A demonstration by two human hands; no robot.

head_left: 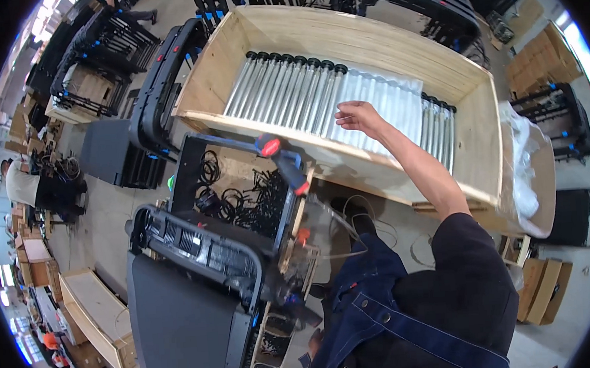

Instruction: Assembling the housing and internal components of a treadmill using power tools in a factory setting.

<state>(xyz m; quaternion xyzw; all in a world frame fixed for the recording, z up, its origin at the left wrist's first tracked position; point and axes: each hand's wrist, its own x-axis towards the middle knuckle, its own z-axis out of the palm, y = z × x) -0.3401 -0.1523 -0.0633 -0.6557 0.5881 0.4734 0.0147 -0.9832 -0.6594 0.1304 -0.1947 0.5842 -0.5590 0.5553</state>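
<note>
My right hand (360, 117) reaches over a long wooden crate (347, 149), fingers apart and slightly curled, with nothing in them. Below it in the crate lies a row of silver metal cylinders (287, 92) with black round ends. A translucent white plastic wrap (385, 102) covers the middle of the row, right by my hand. More bare cylinders (440, 129) show at the right end. Of my left hand (314, 342) only a small part shows by my hip, and its fingers are hidden.
A black bin (240, 188) of black cables and rings stands left of my legs, a red-and-black power tool (283, 163) at its edge. Nearer is a dark treadmill-like machine (188, 321). A hose (373, 226) loops by my feet. A person (32, 185) stands far left.
</note>
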